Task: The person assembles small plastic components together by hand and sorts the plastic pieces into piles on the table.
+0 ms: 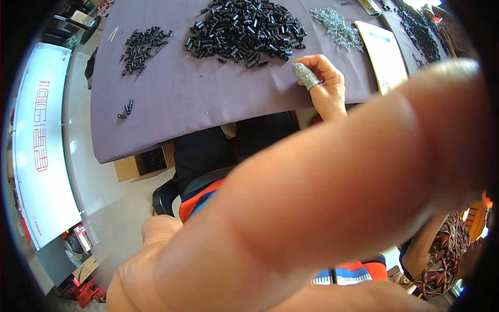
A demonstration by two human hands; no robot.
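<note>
Very close and blurred, my left hand [291,203] fills much of the view, one finger stretched out toward the upper right. Its far tip has a greyish covering. Beyond it, at the table's front edge, my right hand [327,86] is closed in a pinch. A silvery wrap [305,76] covers its thumb. What lies between those fingertips is too small to make out. Just past this hand is a large heap of short black tubes [249,31]. Small clear pieces [338,28] are heaped to its right. My right forearm is mostly hidden behind the near finger.
A smaller heap of black parts [143,47] and a few loose black pieces [126,110] lie on the grey-covered table [171,109]. A white sheet [382,54] is at right. Below stands an open cardboard box [127,169]. A person in patterned clothing [442,260] is at lower right.
</note>
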